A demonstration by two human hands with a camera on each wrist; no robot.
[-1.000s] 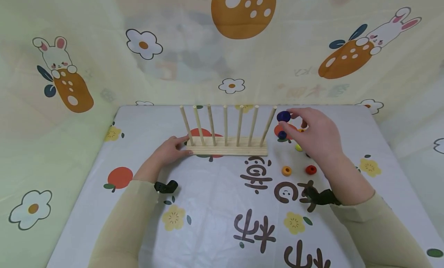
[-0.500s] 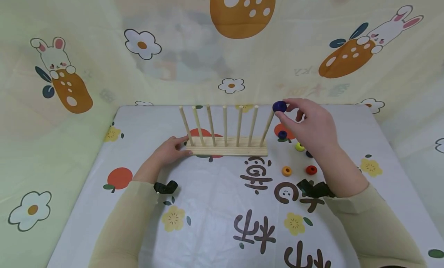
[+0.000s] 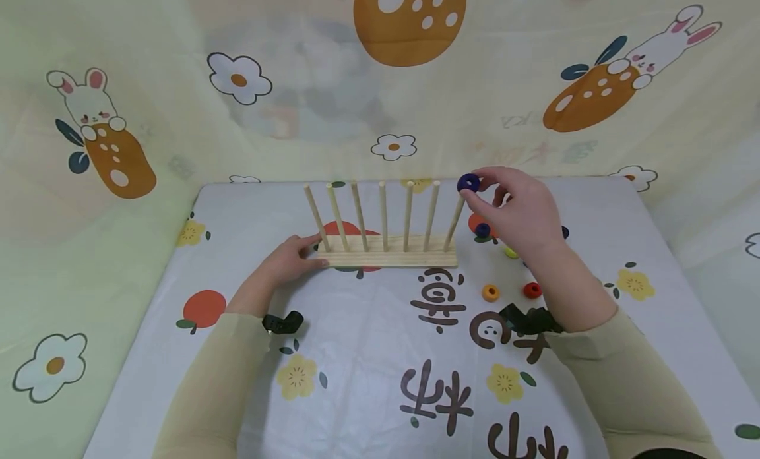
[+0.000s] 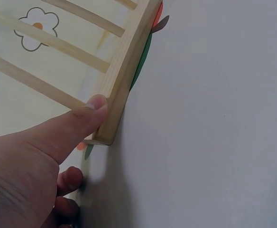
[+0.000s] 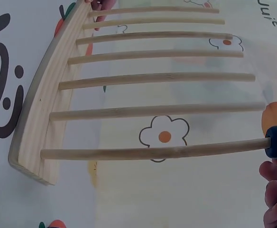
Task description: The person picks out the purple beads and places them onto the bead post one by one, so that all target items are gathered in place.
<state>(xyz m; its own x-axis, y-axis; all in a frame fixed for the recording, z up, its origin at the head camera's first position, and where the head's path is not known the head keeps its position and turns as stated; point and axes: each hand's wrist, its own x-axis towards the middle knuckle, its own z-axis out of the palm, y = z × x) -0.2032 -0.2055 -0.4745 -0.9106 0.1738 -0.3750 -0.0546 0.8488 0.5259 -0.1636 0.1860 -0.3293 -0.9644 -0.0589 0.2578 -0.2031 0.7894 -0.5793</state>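
A wooden peg rack [image 3: 387,258] stands on the table, with several upright pegs in a row on its base. My left hand [image 3: 289,258] holds the left end of that base; in the left wrist view the thumb [image 4: 77,122] presses on the wood. At the rack's right end, my right hand [image 3: 522,208] pinches a dark blue bead [image 3: 468,183] between thumb and fingers. The bead sits at the tip of the rightmost peg [image 5: 157,152], and the right wrist view shows the peg's end meeting its hole. The pegs carry no other beads.
Right of the rack lie a dark blue bead [image 3: 483,230], an orange bead [image 3: 490,293], a red bead [image 3: 532,290] and a yellow bead [image 3: 511,252]. A dark bead [image 3: 565,232] shows partly behind the right hand. A printed cloth [image 3: 332,109] hangs behind the table.
My right hand has lifted the dark blue bead up and to the left, from beside the rack to the rightmost peg's tip. The left hand stays on the base.
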